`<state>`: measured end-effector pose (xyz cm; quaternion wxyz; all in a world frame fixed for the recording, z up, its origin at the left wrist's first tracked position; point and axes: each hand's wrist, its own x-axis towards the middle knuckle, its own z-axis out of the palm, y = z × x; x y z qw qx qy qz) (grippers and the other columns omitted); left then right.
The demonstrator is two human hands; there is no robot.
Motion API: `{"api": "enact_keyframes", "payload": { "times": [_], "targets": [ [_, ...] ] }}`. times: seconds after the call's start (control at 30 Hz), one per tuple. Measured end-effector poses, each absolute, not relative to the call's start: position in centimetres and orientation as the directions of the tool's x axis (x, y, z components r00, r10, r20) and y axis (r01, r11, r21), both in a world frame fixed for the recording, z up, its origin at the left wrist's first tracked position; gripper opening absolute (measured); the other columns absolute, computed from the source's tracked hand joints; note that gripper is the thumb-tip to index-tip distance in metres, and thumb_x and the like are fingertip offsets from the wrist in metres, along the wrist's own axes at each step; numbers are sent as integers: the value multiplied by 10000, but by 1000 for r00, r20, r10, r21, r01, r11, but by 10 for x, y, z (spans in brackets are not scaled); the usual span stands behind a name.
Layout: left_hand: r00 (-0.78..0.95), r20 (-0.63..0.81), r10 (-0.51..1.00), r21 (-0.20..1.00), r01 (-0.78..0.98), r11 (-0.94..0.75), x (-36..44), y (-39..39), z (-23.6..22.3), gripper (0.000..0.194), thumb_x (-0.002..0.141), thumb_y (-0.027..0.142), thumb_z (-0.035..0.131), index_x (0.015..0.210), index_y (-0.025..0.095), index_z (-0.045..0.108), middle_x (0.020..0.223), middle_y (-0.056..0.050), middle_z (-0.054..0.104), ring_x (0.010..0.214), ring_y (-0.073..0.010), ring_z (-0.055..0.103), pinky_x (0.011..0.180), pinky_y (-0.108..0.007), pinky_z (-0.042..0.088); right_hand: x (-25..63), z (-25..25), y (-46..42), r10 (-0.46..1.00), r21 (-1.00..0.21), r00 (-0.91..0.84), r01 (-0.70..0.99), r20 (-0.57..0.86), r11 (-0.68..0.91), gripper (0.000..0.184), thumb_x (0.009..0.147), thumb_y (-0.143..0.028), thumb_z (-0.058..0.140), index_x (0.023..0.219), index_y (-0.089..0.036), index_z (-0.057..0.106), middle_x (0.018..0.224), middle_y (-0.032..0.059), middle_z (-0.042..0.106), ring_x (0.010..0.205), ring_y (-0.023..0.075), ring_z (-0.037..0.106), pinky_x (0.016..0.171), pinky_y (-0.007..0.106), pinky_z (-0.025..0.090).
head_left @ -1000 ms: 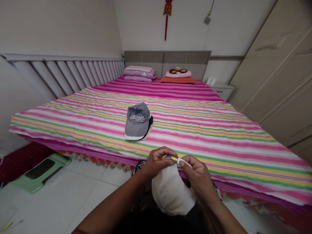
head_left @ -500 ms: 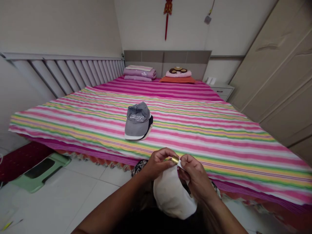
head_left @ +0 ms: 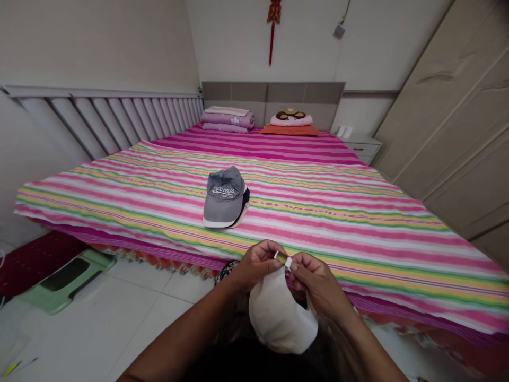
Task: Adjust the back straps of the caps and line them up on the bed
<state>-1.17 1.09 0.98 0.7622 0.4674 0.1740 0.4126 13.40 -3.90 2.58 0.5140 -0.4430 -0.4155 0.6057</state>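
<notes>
Between my hands hangs a white cap, close to my lap, its rounded crown facing down toward me. A gold-coloured metal buckle sits on the cap's back strap. My left hand pinches the strap at the buckle's left side. On the right of the buckle, my right hand grips the white strap end with thumb and fingers. Farther ahead on the bed lies a grey cap with white lettering, stacked over a dark one and a light one that show only at its right edge.
The bed has a striped cover and reaches back to a grey headboard. Folded bedding and pillows lie at its far end. A green stool rests on the tiled floor at left, and a pale wardrobe stands at right.
The buckle has turned and shifted slightly left, and a white strap end now shows at its left side. My right hand has moved a little left; the white cap hangs slightly farther left.
</notes>
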Motion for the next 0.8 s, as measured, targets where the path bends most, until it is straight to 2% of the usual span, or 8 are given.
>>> {"api": "enact_keyframes", "payload": {
  "times": [0.3,0.53,0.63,0.67,0.73,0.8],
  "targets": [
    [556,152,818,869,-469,158,-13,15,11,266,597,213,719,803,129,575,772,-29,559,698,-105,515,645,-222,382,131,29,-38,994,-960,-28,-259,-106,-110,241,679,-334,639,615,-145,504,446,-67,436,359,20,252,368,166,145],
    [578,145,803,912,-394,119,-13,11,9,268,601,224,717,807,132,574,745,-18,568,642,-88,520,603,-207,381,125,30,-38,991,-951,-61,-279,-118,-130,235,678,-315,617,584,-159,469,409,-76,403,345,29,233,355,173,145],
    [579,116,807,905,-396,154,-13,12,10,286,590,224,724,811,126,572,731,-21,579,607,-86,523,577,-209,386,125,30,-39,997,-963,-31,-260,-65,-70,182,701,-305,590,668,-185,458,442,-90,403,349,38,251,363,173,190],
    [577,97,811,894,-409,184,-12,12,10,295,585,226,726,813,125,569,722,-20,582,592,-86,524,564,-210,386,126,31,-39,1000,-980,1,-198,-15,-14,169,694,-298,597,727,-195,466,472,-88,422,367,49,296,375,176,233],
    [566,55,822,859,-446,250,-11,13,10,318,564,227,738,805,128,556,698,-15,588,573,-92,534,550,-216,391,126,33,-40,992,-991,36,55,121,119,249,659,-275,630,860,-214,497,580,-54,517,467,92,439,449,208,346],
    [555,12,832,824,-477,307,-9,13,10,343,532,224,756,781,135,537,669,-6,590,558,-99,542,548,-223,397,127,36,-41,967,-903,-2,356,255,239,318,640,-245,643,940,-217,540,751,12,615,644,158,550,579,269,423]
  ]
}}
